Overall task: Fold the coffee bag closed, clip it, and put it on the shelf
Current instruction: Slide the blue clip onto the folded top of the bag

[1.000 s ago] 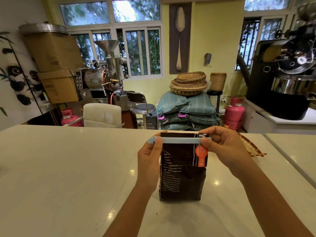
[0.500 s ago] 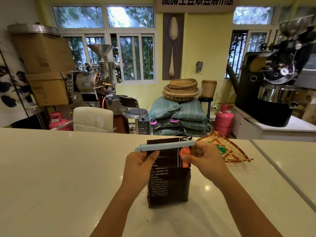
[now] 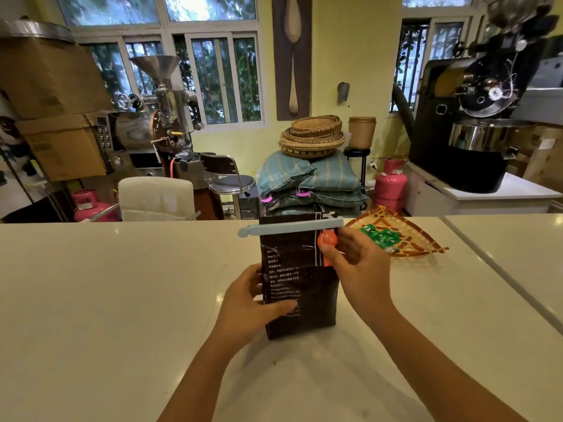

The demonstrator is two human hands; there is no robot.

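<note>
A dark brown coffee bag [image 3: 300, 266] with white print and an orange round label stands upright on the white counter [image 3: 106, 300]. A long pale blue clip [image 3: 289, 229] sits across its folded top, sticking out to the left. My left hand [image 3: 254, 306] grips the bag's lower left side, thumb across the front. My right hand [image 3: 356, 266] holds the bag's upper right edge by the orange label, just under the clip's right end. No shelf shows in view.
A woven fan-shaped tray [image 3: 402, 239] with green packets lies on the counter right of the bag. A seam [image 3: 499, 275] splits off a second counter to the right. Behind stand a white chair [image 3: 155, 197], stacked sacks [image 3: 310, 184], pink gas cylinders and coffee roasters.
My left hand let go of the clip's left end and dropped to the bag's lower side. My right hand slid down from the clip to the bag's upper right edge.
</note>
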